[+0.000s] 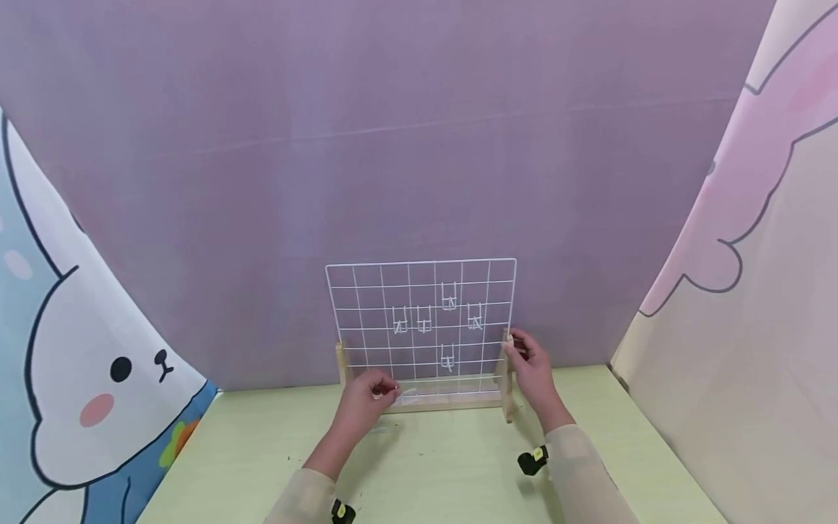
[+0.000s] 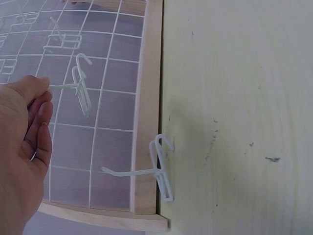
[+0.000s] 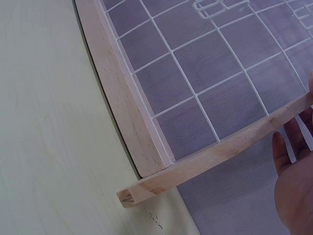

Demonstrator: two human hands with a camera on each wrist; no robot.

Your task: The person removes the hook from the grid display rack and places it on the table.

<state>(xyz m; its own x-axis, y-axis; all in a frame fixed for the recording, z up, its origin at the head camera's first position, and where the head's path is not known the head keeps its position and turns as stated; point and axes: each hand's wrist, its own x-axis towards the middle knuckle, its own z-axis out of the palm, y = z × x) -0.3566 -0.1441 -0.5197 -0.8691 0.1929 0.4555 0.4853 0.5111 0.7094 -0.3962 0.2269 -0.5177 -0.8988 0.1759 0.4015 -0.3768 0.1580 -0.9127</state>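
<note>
A white wire grid point(image 1: 421, 320) stands upright in a wooden stand point(image 1: 445, 399) on a pale green table point(image 1: 458, 473). Several white hooks point(image 1: 448, 297) hang on the grid. My left hand point(image 1: 366, 399) is at the grid's lower left and pinches a white wire hook point(image 2: 80, 88) by its long end, close in front of the mesh point(image 2: 102, 117). A second loose hook point(image 2: 159, 169) lies against the stand's base rail point(image 2: 149, 98). My right hand point(image 1: 529, 360) grips the stand's right upright post point(image 3: 234, 144), fingers point(image 3: 293, 152) behind it.
A purple backdrop point(image 1: 419, 145) rises right behind the stand. Cartoon-printed panels close in the left point(image 1: 85, 378) and right point(image 1: 753, 291) sides. Black wrist-camera mounts point(image 1: 533, 460) sit on both sleeves. Bare tabletop point(image 2: 234, 122) lies in front of the stand.
</note>
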